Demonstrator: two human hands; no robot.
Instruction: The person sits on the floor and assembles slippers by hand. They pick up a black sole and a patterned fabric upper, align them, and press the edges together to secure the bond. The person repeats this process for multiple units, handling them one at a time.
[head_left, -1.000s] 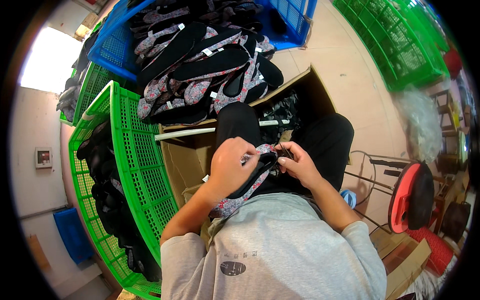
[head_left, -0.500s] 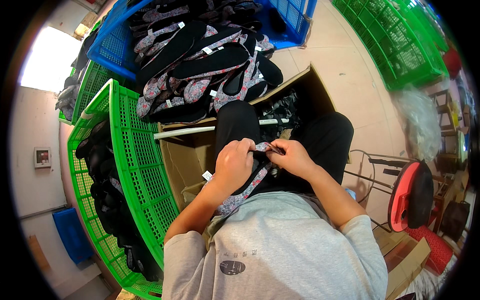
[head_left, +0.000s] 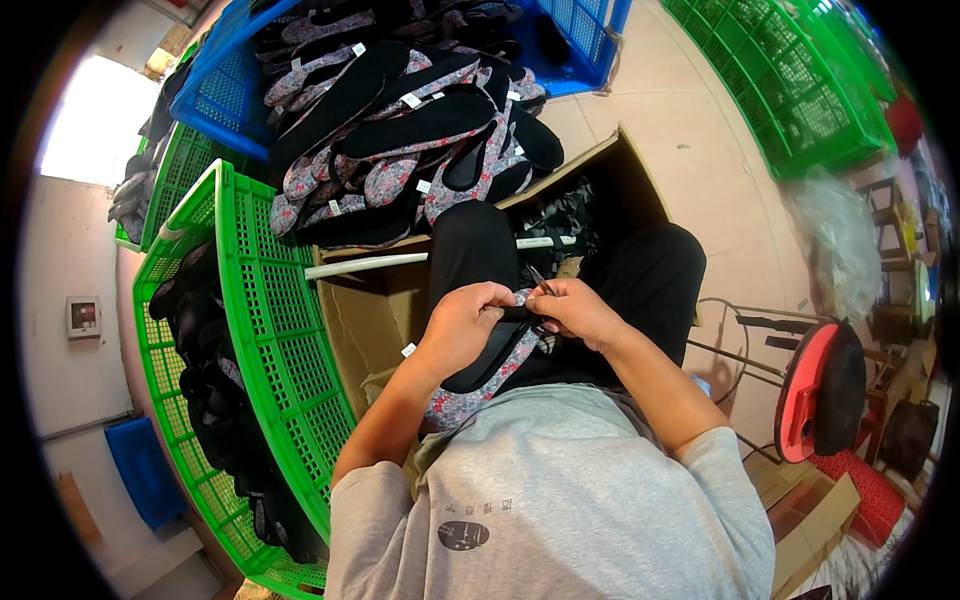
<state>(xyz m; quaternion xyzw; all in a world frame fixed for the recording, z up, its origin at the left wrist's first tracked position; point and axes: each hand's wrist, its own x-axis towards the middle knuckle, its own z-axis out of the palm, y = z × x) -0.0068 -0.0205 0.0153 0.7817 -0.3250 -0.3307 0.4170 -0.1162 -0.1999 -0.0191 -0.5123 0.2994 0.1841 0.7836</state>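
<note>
Concrete floor and pale wall frame your seat, and at your far left a green crate [head_left: 262,330] stands tipped on edge, its mesh side toward you and dark shoe parts heaped inside. Past its upper corner a blue crate [head_left: 232,90] holds a pile of floral and black insoles [head_left: 400,130], some with small white tags. Between the crates and your knees sits an open cardboard box [head_left: 365,310], a white rod [head_left: 370,264] lying across its near edge. Over your lap, your left hand [head_left: 462,325] is curled around the upper end of a floral insole [head_left: 478,385] — fingers wrapped over the black face, thumb beneath — while the patterned length trails down toward your grey shirt. It looks light, thin and floppy, so grip near the end being worked and let the rest hang. Your right hand [head_left: 578,312] is pinched on a small pair of snips [head_left: 541,283] right at the insole's tip, touching your left fingers. Farther right stands a red stool [head_left: 815,395], and green crates [head_left: 820,90] fill the upper right corner.
</note>
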